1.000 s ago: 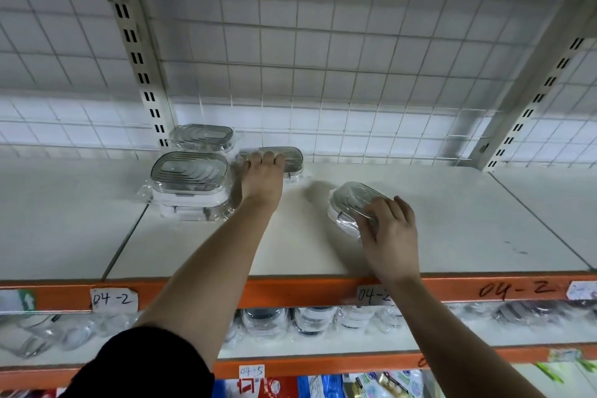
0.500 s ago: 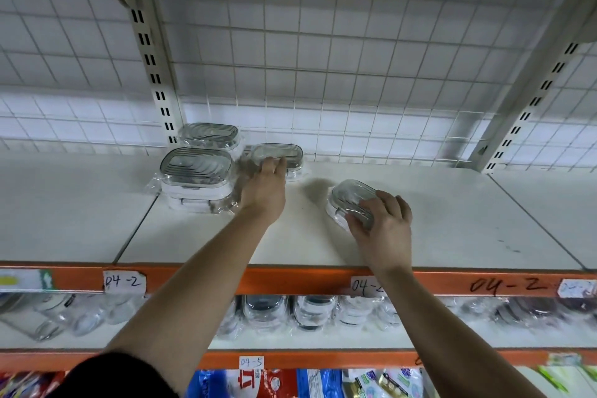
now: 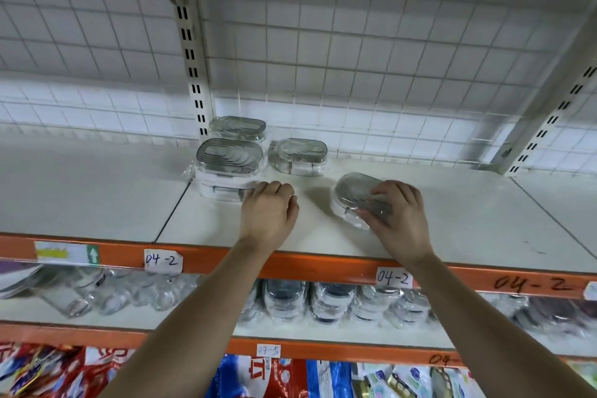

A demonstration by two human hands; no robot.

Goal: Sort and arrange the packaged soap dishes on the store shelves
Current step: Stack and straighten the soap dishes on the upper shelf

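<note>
Clear-wrapped soap dishes with grey ribbed lids stand on the white top shelf (image 3: 458, 223). A two-high front stack (image 3: 229, 160) and a rear stack (image 3: 239, 128) sit by the upright post, with a single dish (image 3: 298, 157) to their right. My left hand (image 3: 268, 213) lies on the shelf just right of the front stack, fingers curled under and holding nothing. My right hand (image 3: 399, 216) grips another soap dish (image 3: 352, 189), which is tilted with its left end raised.
A slotted upright (image 3: 193, 74) and wire grid back the shelf. An orange beam (image 3: 307, 265) with "04-2" labels edges it. Below it, several wrapped soap dishes (image 3: 323, 300) lie in rows. Colourful packets (image 3: 265, 375) fill the lowest shelf.
My left hand let go of the single rear dish and drew back toward the shelf's front, beside the front stack. My right hand keeps hold of its tilted dish.
</note>
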